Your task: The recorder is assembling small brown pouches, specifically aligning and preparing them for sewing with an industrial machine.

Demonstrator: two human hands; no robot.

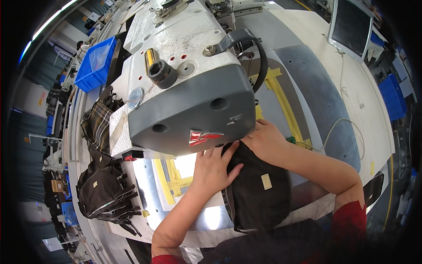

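Observation:
A black fabric bag piece [259, 193] with a small pale label and a zipper edge lies on the metal sewing bed. My left hand [213, 169] rests flat on its left side, fingers spread, pressing it down. At the bag's top edge my right hand [266, 141] grips the fabric, partly tucked under the grey and white sewing machine head [189, 101]. The needle area is hidden by the machine head.
Yellow guide strips [173, 178] cross the shiny metal plate [147, 180] beside the bag. A pile of finished black bags [103, 191] lies at the left, plaid fabric [99, 125] above it. A blue bin [96, 61] stands far left; a monitor [351, 26] at top right.

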